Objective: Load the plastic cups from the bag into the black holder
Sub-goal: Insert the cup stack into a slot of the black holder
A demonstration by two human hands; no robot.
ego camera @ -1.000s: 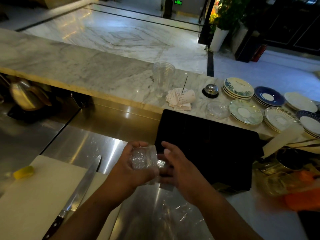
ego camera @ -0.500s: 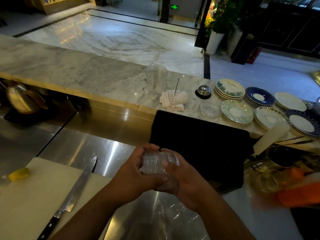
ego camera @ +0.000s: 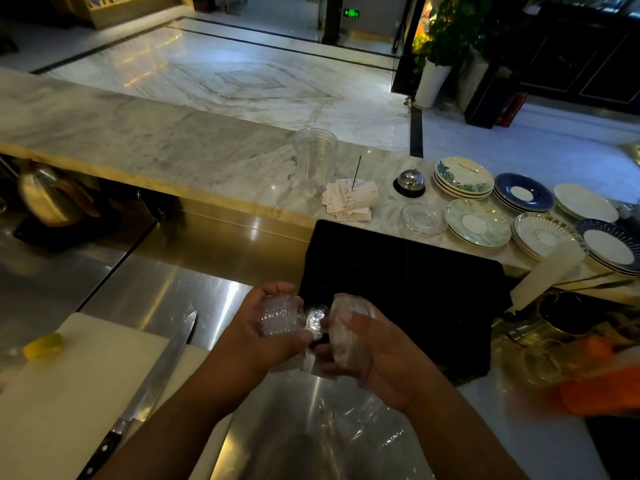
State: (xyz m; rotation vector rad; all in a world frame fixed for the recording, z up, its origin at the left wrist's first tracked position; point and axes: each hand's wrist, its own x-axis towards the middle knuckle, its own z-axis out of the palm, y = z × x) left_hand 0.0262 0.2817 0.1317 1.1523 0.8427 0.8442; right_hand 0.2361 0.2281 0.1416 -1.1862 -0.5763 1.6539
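The marble counter (ego camera: pixel 156 147) is running across the far side, with the lower steel counter (ego camera: pixel 166 292) lying in front of it. The black holder (ego camera: pixel 415 285) is sitting on the steel counter against the marble edge, just behind the hands. A white board (ego camera: pixel 69 393) is lying at the lower left. The clear bag (ego camera: pixel 329 427) is trailing from the hands down over the steel toward the near edge.

Stacks of plates (ego camera: pixel 478 223) are sitting on the marble at the right. A knife (ego camera: pixel 162 368) is lying on the board with its tip reaching past the far edge. A lemon piece (ego camera: pixel 43 346) is resting at the board's left side.

The left hand (ego camera: pixel 263 327) is gripping a nested stack of cups (ego camera: pixel 277 320) lying sideways, fingers curled round it, above the steel counter and not yet in the holder. The right hand (ego camera: pixel 363 344) is clutching a clear piece (ego camera: pixel 346 327), fingers wrapped round it; whether it is a cup or bag film I cannot tell. The 2 hands are sitting close together, and a shiny cup base (ego camera: pixel 317 318) is showing in the gap between them.

Farther back, a cup stack (ego camera: pixel 314 161) is standing upright on the marble, beside receipts (ego camera: pixel 349 200) on a spike, a bell (ego camera: pixel 409 181) and a glass dish (ego camera: pixel 422 220).
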